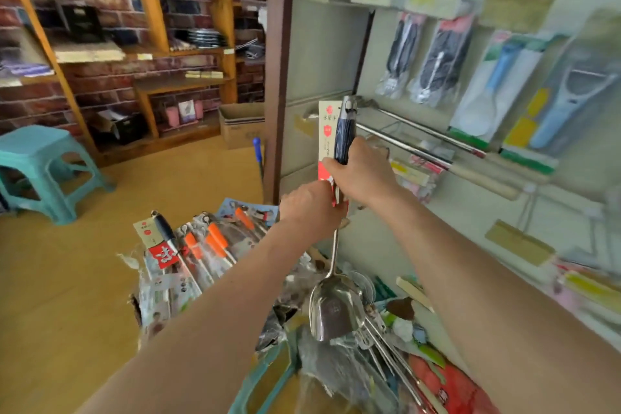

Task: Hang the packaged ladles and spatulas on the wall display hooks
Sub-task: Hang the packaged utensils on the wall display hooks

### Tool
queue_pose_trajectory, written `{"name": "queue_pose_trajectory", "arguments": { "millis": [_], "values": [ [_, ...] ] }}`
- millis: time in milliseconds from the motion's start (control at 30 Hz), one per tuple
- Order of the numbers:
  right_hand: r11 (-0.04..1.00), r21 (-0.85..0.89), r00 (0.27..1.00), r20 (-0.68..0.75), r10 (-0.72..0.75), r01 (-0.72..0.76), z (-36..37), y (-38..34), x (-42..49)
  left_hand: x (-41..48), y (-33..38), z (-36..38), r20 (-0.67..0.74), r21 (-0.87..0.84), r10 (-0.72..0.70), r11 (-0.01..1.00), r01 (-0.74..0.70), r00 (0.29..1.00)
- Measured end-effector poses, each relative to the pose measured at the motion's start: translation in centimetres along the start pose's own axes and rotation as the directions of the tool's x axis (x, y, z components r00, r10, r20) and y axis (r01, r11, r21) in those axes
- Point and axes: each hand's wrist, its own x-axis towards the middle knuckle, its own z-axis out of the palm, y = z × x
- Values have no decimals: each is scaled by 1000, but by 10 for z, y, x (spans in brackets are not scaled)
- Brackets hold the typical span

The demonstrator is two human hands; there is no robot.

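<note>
- Nearest, a heap of packaged utensils (215, 255) lies on the floor (67, 279) below both forearms, some with orange handles, one with a dark handle and a red-and-white card.
- Loose steel utensils (386, 343) lie in the heap to the right, beside a red package (447, 386).
- The left hand (311, 208) reaches up to the lower part of the card; its fingers are hidden, so I cannot tell their grip.
- The right hand (364, 171) has its fingers clenched around the dark blue handle of a steel spatula (331, 309), held upright with the blade hanging down.
- The spatula's card (327, 131) stands just in front of a wall hook (403, 139).
- Further along the wall hang packaged spoons (433, 57) and peelers (571, 91), blurred.
- Far left stand a teal stool (43, 171) and wooden shelves (181, 44) against brick.
</note>
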Motion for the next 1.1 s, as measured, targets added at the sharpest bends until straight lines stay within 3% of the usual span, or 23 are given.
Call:
{"name": "queue_pose_trajectory", "arguments": {
  "millis": [267, 433, 600, 800, 900, 1100],
  "values": [
    [981, 24, 980, -63, 191, -190, -62, 69, -36, -16, 82, 20, 93, -117, 180, 979, -169, 979],
    [960, 37, 953, -115, 281, -279, -106, 113, -65, -34, 143, 33, 78, -222, 316, 930, -293, 945],
    [937, 102, 928, -135, 346, -334, -156, 157, -105, -55, 202, 52, 210, -328, 479, 856, -400, 852],
    [900, 188, 874, -226, 430, -394, -217, 208, -168, -99, 282, 74, 283, -374, 558, 813, -447, 780],
    [860, 291, 830, -261, 493, -419, -247, 237, -199, -120, 322, 87, 311, -502, 582, 772, -390, 751],
    [793, 468, 776, -296, 557, -390, -299, 291, -259, -163, 386, 99, 340, -682, 555, 701, -207, 759]
  ]
}}
